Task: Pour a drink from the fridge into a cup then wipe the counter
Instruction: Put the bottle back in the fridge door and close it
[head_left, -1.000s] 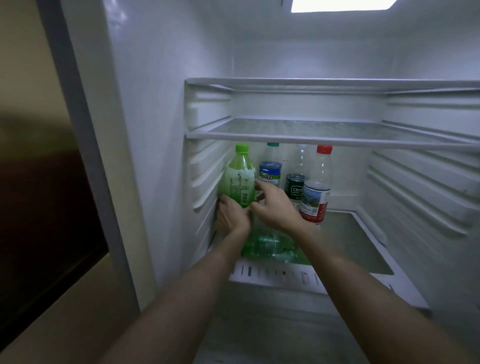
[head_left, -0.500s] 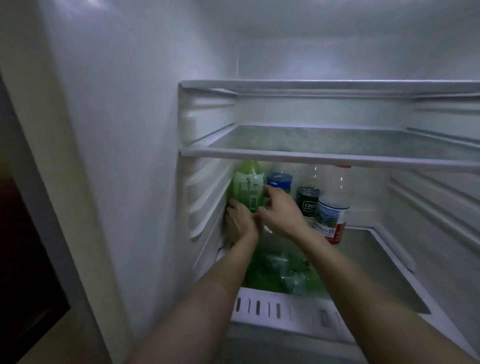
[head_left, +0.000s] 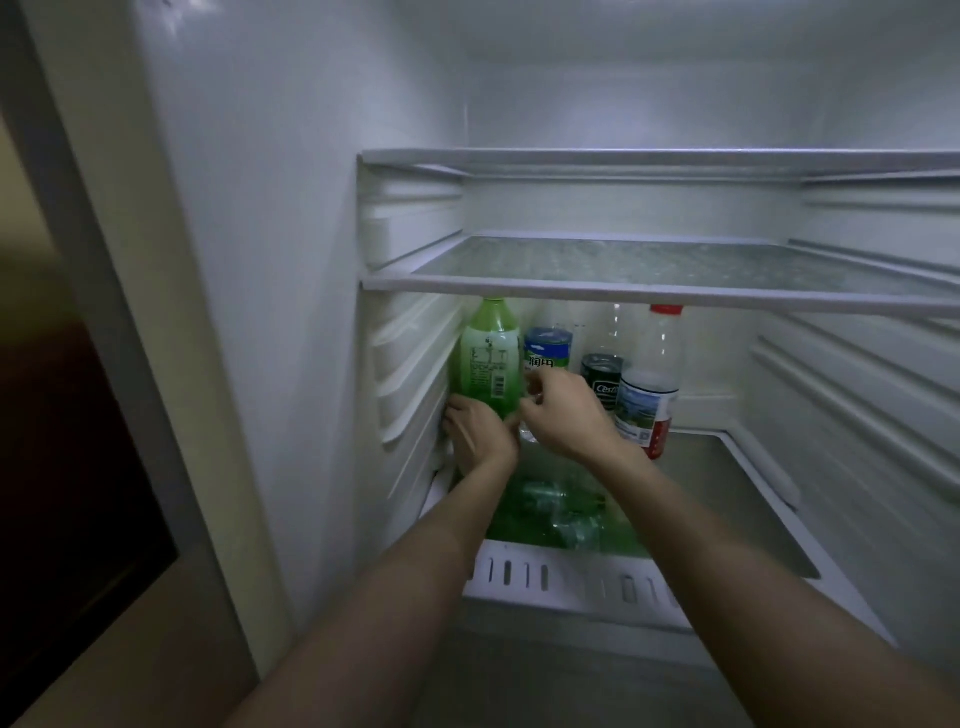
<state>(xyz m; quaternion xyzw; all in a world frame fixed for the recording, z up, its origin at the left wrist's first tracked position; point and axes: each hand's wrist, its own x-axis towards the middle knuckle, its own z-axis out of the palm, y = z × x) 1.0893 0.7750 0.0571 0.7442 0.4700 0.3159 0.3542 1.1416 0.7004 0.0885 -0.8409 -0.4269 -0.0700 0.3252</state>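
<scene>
1. Your left hand (head_left: 480, 434) is wrapped around the lower body of the green bottle (head_left: 488, 358), fingers curled round its left side, close against the fridge's ribbed side wall (head_left: 410, 374).
2. Your right hand (head_left: 563, 415) has its fingers curled in at the bottle's right flank beside the label. It appears to grip the bottle there, though the fingertips are blurred.
3. The green bottle stands upright at the far left of the lowest shelf. It is translucent plastic with a rounded shoulder, a narrow neck and a pale printed label with a barcode. Its top sits just under the front edge of the glass shelf (head_left: 623, 283).
4. Just beside it on the right stands a clear bottle with a blue label (head_left: 548, 351). Then come a clear bottle with a dark label (head_left: 602, 376) and a red-capped bottle (head_left: 649, 384) with a scenic label. All three are upright and packed close.
5. The glass shelf is frosted and speckled, with a white plastic rim. A second shelf (head_left: 623, 158) lies above it.
6. The lowest shelf (head_left: 727, 493) is smooth and glassy, with green shapes showing beneath it. Its right half lies bare, and a white slotted strip (head_left: 571, 577) runs along its front.
7. You have little room on the left, since the moulded wall ribs touch or nearly touch your left hand. The way toward you, between your forearms, is open.
</scene>
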